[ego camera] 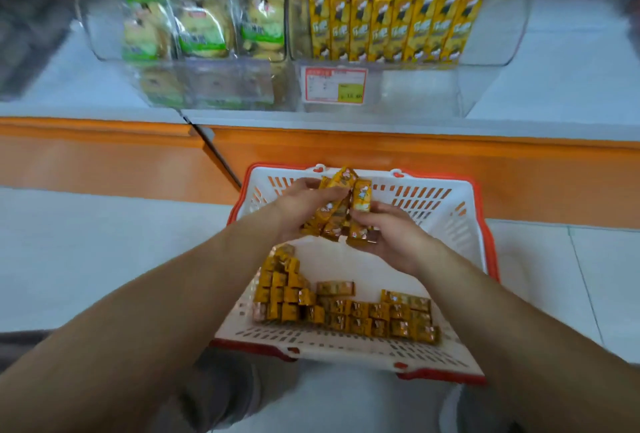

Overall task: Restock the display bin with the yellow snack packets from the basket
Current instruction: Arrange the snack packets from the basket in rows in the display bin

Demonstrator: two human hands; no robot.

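Several yellow snack packets were bunched over the basket, near its far wall. The left hand and right hand both gripped them. Loose packets lined the near edge. Gathering step, probably. Next: lift to the display bin, keeping the bundle tight.

The light is soft and even, a little dim, with only faint shadows. The clear display bin has pale shine on its curved wall. The top is blurry, and the price tag cannot be read. The yellow snack packets look fuzzy. The orange ledge looks bent toward the sides, and the arms look stretched.
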